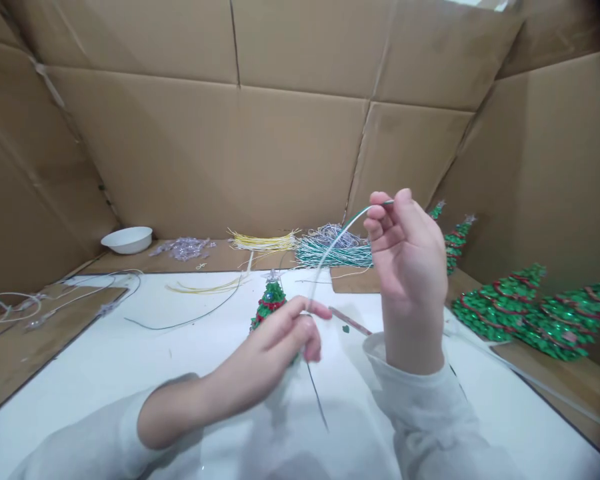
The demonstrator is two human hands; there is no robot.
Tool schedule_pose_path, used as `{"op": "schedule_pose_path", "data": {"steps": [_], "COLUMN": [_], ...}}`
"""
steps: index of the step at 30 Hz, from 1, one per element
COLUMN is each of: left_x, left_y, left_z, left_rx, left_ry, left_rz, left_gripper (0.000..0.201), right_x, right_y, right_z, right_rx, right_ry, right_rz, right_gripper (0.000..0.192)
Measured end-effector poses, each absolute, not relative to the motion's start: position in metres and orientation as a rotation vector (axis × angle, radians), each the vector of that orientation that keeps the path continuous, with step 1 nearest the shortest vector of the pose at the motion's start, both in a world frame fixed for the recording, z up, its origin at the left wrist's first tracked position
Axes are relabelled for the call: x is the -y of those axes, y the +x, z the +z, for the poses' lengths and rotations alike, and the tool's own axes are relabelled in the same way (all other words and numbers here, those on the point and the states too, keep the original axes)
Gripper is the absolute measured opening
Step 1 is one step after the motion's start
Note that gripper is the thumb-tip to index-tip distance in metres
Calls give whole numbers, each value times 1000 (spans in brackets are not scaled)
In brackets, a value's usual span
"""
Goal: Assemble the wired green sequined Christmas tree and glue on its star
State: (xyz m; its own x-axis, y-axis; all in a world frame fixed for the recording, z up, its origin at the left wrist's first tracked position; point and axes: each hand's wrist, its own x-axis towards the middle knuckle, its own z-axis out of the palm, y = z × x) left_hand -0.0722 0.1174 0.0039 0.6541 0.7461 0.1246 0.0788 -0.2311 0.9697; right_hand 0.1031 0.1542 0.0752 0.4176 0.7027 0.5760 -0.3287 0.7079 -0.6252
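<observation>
My left hand (pixel 285 337) pinches the lower part of a thin green-and-white wire (pixel 333 250) over the white table top (pixel 130 360). My right hand (pixel 407 257) is raised and grips the same wire's upper end between thumb and fingers, so the wire arcs between both hands. Its dark tail (pixel 317 393) hangs below my left hand. Just behind my left hand stands a small green beaded Christmas tree (pixel 270 300) with a red garland and a clear star on top.
Bundles of green wires (pixel 330 253) and yellow wires (pixel 263 241) lie at the back, with clear beads (pixel 183 248) and a white bowl (pixel 127 239). Finished beaded trees (pixel 530 310) lie at the right. Cardboard walls (pixel 280 133) enclose the table. Loose white cords (pixel 40 303) lie at the left.
</observation>
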Motion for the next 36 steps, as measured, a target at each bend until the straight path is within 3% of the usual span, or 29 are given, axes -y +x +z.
{"op": "schedule_pose_path", "data": {"steps": [4,10,14,19,23,28,32,36], "left_x": [-134,-143,-143,-134,-125,-121,-121,-124], "left_y": [-94,-130,-134,-127,-119,-115,-118,-125], "left_z": [19,45,47,43,41,37,38,39], "left_rx": [-654,-895,-1074,-1276,-1259,-1085,-970,-1088], "left_ry": [1441,1837,2142,2444,2388,2244,2141,2129], "left_rz": [756,792,886,880,947,1058,1085,1058], "left_gripper": [25,26,26,23,15,6,5,9], "right_x": [-169,-173,-164,-147,-128,-125,-135,-140], "right_y": [132,173,161,113,76,61,62,65], "right_z": [80,89,89,77,62,51,51,54], "right_rx": [797,611,936,1549,1949,2025,2051,2070], "right_ry": [-355,-391,-453,-803,-878,-865,-795,-791], "right_rz": [684,681,834,601,622,583,633,572], "right_gripper": [14,28,19,26,22,18,2,7]}}
